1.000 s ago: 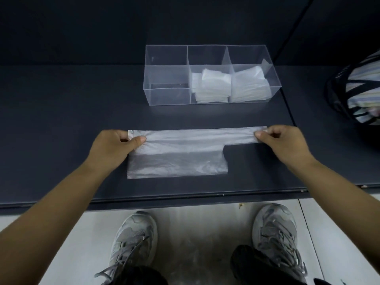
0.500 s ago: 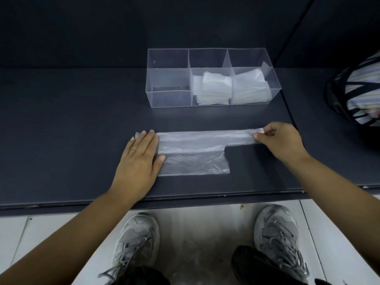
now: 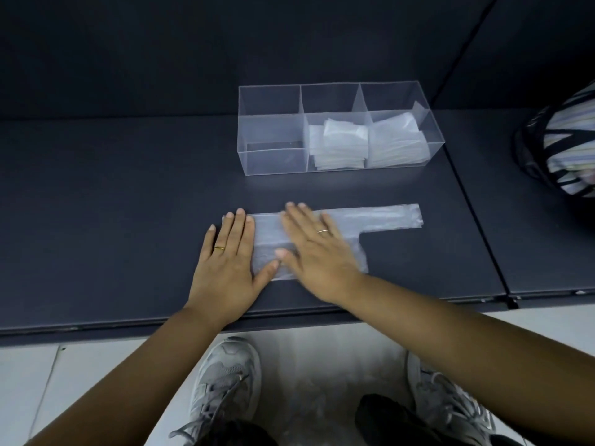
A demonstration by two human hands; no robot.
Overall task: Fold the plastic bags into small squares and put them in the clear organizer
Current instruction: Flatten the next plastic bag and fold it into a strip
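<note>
The bag (image 3: 386, 217) lies flat near the desk's (image 3: 128, 204) front edge, handle strip toward the right edge. Both grips rest on it with straight fingers, holding nothing: the left grip (image 3: 228, 255) pins the left end, the right grip (image 3: 317, 252) presses just beside. Sweeping rightward with the left end pinned should push air out before creasing. The organizer (image 3: 270, 159) stands behind the bag.

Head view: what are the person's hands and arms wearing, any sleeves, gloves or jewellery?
No gloves and no sleeves in view: the left forearm and right forearm are bare, with no watch or bracelet. The left hand wears a gold band on its ring finger; the right hand wears a thinner, paler ring.
</note>
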